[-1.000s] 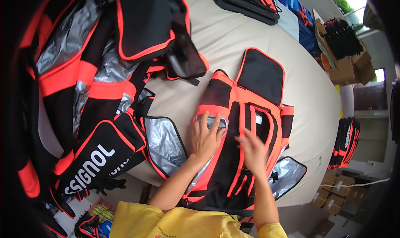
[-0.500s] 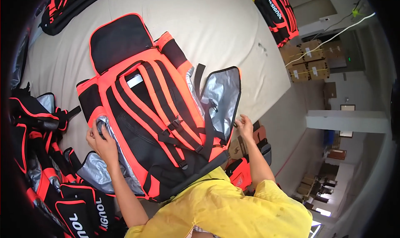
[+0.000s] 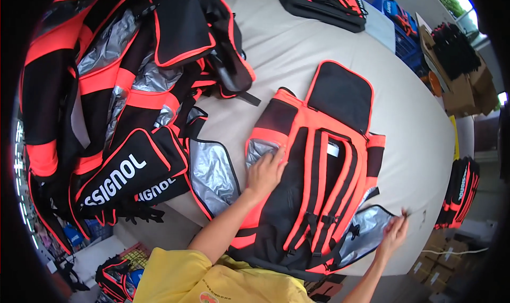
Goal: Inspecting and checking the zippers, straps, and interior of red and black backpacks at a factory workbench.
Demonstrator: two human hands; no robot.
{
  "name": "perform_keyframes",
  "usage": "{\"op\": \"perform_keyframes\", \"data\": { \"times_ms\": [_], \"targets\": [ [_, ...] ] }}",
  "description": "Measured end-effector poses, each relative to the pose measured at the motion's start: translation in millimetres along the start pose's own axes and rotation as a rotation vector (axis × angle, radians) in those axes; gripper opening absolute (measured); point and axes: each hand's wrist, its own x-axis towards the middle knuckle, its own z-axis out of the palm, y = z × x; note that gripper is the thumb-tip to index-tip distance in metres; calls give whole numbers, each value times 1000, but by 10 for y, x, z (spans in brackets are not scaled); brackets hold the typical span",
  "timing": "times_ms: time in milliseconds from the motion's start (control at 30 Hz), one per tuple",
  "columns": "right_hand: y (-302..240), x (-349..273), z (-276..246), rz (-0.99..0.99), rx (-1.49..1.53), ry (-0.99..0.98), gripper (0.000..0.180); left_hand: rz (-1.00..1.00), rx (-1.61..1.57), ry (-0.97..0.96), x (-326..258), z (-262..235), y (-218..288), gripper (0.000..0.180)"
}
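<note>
A black and bright orange backpack (image 3: 329,191) lies on the pale cloth with its shoulder straps facing up and its top lid folded out. Its silver-lined side flaps, a left flap (image 3: 215,167) and a right flap (image 3: 366,234), are spread outward. My left hand (image 3: 265,174) has its fingers bent over the orange edge at the bag's left side, beside a silver-lined opening. Beyond the right flap, my right hand (image 3: 393,233) is closed on a small thin dark object (image 3: 407,213), whose kind I cannot make out.
A heap of similar bags (image 3: 119,98) fills the left side. Another stack of bags (image 3: 324,5) sits at the far edge of the cloth-covered table (image 3: 419,117), with blue crates (image 3: 406,45) behind. More bags (image 3: 459,191) and cardboard boxes (image 3: 438,260) stand to the right.
The view has swung left, bringing more of the heap in. My left hand has shifted up along the bag's left edge; my right hand has moved outward, away from the right flap.
</note>
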Motion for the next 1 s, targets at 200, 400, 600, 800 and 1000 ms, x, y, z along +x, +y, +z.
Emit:
{"op": "perform_keyframes", "data": {
  "times_ms": [200, 400, 600, 800, 1000],
  "targets": [
    [-1268, -28, 2719, -533, -393, -751, 33, -77, 50, -92, -45, 49, -24, 51],
    [-1133, -4, 3868, -668, -564, -812, 29, -63, 78, -58, -99, 166, -108, 47],
    [-1026, -30, 3900, -666, -547, -847, 26, -44, 63, -37, -133, 242, -137, 45],
    [-1039, -55, 3839, -557, -564, -800, 25, -28, 77, -15, -127, 237, -126, 41],
    [-1019, -126, 3936, -574, -507, -820, 25, -29, 56, -19, -154, 253, -141, 39]
  ]
}}
